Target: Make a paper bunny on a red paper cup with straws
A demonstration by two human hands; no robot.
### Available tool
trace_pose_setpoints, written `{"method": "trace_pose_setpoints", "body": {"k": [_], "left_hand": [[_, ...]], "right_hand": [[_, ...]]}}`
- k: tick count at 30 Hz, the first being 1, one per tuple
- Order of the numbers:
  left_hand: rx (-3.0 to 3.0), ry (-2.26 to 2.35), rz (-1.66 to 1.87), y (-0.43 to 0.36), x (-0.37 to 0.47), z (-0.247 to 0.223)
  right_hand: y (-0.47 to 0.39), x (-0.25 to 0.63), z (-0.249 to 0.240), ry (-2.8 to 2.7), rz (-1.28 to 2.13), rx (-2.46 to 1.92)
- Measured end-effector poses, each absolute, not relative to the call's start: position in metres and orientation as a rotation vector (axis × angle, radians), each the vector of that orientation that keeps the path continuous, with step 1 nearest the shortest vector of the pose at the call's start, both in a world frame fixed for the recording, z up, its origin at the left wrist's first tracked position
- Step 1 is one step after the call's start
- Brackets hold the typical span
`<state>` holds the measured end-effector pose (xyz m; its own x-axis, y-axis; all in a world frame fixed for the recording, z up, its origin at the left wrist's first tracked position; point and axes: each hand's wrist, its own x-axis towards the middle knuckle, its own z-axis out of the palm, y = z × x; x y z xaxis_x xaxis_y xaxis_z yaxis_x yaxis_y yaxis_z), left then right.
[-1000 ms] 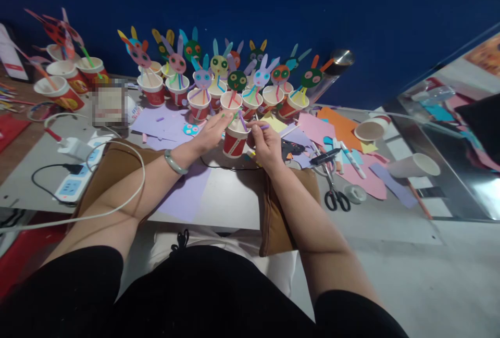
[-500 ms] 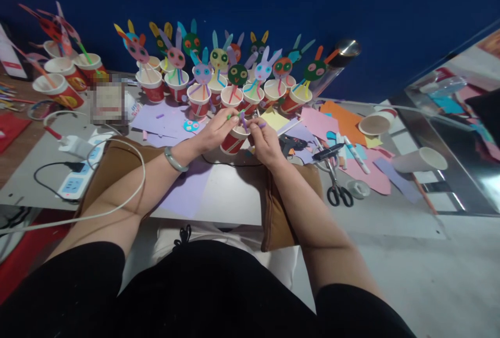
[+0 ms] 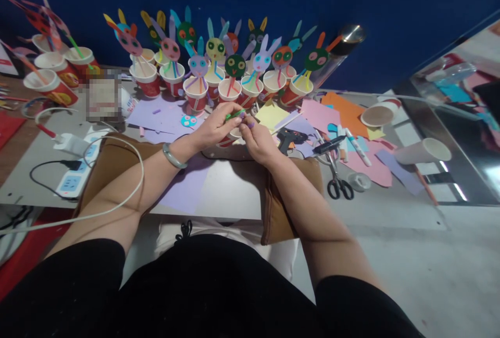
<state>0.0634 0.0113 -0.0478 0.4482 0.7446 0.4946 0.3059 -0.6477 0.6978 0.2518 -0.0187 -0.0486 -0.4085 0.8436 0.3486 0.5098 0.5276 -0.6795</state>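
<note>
My left hand (image 3: pixel 219 125) pinches a thin green strip (image 3: pixel 234 114) near the middle of the view. Beside it, my right hand (image 3: pixel 258 140) has its fingers closed on a small purple strip (image 3: pixel 250 124). The fingertips of both hands meet above a red and white paper cup (image 3: pixel 227 142), which they partly cover. Behind my hands stand several paper cups, among them one at the front (image 3: pixel 196 99), with colourful rabbit-faced paper figures in them. A blue paper face (image 3: pixel 189 121) lies on purple paper to the left.
A glue gun (image 3: pixel 291 139), scissors (image 3: pixel 339 188), markers (image 3: pixel 358 149) and coloured paper (image 3: pixel 346 117) are spread on the right. On the left are a power strip (image 3: pixel 76 177) and a white cable lying across my forearm. Brown cushions (image 3: pixel 113 163) are under my arms.
Both hands have drawn closer together over the cup and cover more of it. The purple strip shows less between my fingers. The view has shifted slightly.
</note>
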Motion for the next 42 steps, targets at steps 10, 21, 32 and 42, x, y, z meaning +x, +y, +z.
{"method": "trace_pose_setpoints", "body": {"k": [10, 21, 32, 42], "left_hand": [[2.039, 0.867, 1.188, 0.007, 0.064, -0.039], [1.922, 0.727, 1.114, 0.002, 0.061, -0.028], [1.887, 0.856, 1.216, 0.009, 0.056, -0.026], [2.084, 0.908, 1.217, 0.005, 0.054, -0.020]], "right_hand": [[-0.018, 0.251, -0.047, -2.028, 0.752, -1.018], [-0.019, 0.251, -0.046, -2.054, 0.741, -0.979], [-0.020, 0.250, -0.045, -1.997, 0.701, -1.051], [-0.017, 0.251, -0.046, -1.980, 0.755, -1.059]]}}
